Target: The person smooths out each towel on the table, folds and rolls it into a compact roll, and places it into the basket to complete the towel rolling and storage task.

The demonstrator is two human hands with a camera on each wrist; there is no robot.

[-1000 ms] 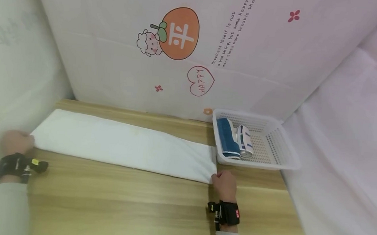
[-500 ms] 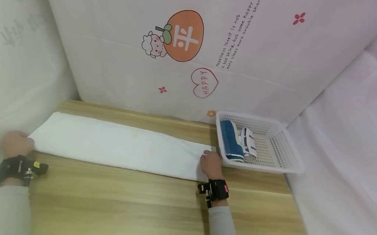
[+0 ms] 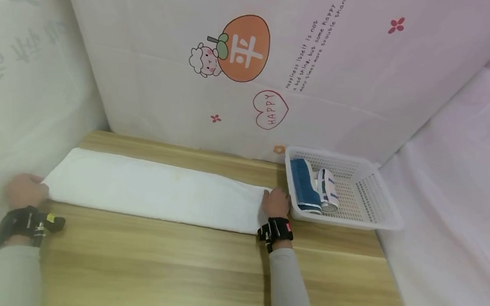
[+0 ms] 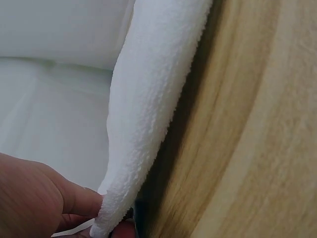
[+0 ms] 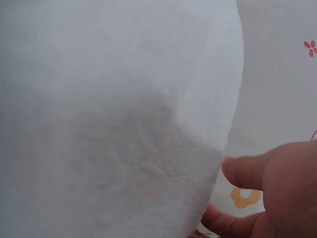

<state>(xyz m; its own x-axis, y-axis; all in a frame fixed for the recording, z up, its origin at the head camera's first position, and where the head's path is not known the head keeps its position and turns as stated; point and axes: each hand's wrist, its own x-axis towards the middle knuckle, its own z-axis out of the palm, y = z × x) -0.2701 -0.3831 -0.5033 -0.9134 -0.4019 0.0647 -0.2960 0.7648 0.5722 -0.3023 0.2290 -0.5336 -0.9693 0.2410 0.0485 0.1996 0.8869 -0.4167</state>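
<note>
A long white towel (image 3: pixel 155 189), folded into a strip, lies across the wooden table. At its left end my left hand (image 3: pixel 27 191) pinches the near corner, and in the left wrist view the thumb and fingers (image 4: pixel 81 202) close on the fluffy edge. My right hand (image 3: pixel 276 203) is at the towel's right end, close beside the basket. In the right wrist view the thumb (image 5: pixel 242 171) meets the towel's edge from one side, while a finger runs behind it. The tips of the right fingers are partly hidden by the cloth.
A white plastic basket (image 3: pixel 388 217) stands at the back right with a blue rolled towel (image 3: pixel 305 184) and a white striped roll (image 3: pixel 327 188) inside. Printed white cloth walls (image 3: pixel 167 94) rise behind the wooden table (image 3: pixel 158 266) and on both sides.
My right hand has gone from the towel's near right corner up along its right end toward the back. The left hand has kept its hold. The view has shifted slightly.
</note>
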